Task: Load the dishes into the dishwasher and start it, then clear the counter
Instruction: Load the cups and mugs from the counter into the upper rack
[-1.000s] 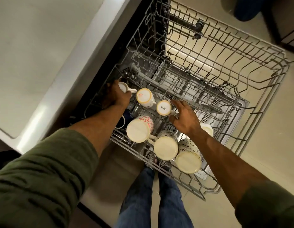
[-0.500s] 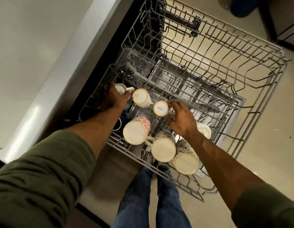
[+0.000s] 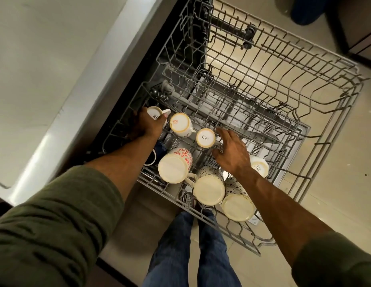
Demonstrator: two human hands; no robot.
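— Pale floor tiles [image 3: 325, 204] show through the grey wire upper rack [image 3: 304, 85], pulled out from under the smooth, light counter [image 3: 45, 59]. What sits in it?

— Cups, all near the front left corner of the rack, every one mouth down so water drains off. Glazed ceramic, cream bases ringed with unglazed rims. The red-flowered mug [image 3: 175, 165] stands at the front, with two dotted mugs [image 3: 209, 188] beside it, tilted on the wires.

— And the hands?

— Well apart. The left hand [image 3: 147, 125] curls around a small white cup [image 3: 154, 113] at the rack's left edge, apparently seating it between the tines. The right hand [image 3: 232, 151] has its fingers spread and only loosely bent over the wires next to a printed-base cup [image 3: 205, 138]; the thumb seems to touch near its handle, but I cannot tell whether it grips anything.

— Why there?

— Probably steadying or nudging that cup into line with the orange-marked cup [image 3: 180, 125], so the row stays tight.

— Room left?

— Plenty: the rack's right half is bare wire, so loading looks early.
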